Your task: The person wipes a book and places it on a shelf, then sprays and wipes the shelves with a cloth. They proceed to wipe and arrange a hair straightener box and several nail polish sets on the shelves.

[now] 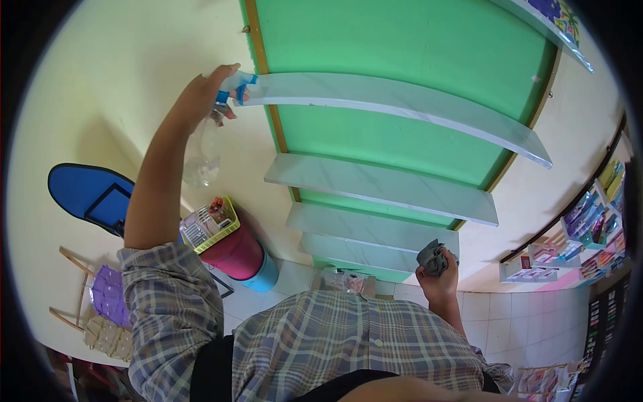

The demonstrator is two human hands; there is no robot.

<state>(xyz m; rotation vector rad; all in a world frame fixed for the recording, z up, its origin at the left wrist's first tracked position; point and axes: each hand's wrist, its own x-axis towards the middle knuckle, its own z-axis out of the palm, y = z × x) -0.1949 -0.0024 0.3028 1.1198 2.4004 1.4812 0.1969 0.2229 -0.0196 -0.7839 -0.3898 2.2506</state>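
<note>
My left hand (203,97) is raised at the left end of the upper white shelf (388,100). Its fingers are wrapped round the neck of a clear spray bottle (203,157) with a blue and white trigger head, whose nozzle points right along the shelf. Lower down on the right, my right hand (442,287) grips a crumpled dark grey cloth (433,258) in front of the lower shelves. The shelves have a pale marbled surface and are fixed to a green panel (395,137).
More white shelves (382,184) step down below. A yellow basket (224,228) of small goods stands on stacked pink and blue tubs (258,271) at the left. A blue board (87,191) leans on the wall. Racks of packaged goods (589,221) line the right.
</note>
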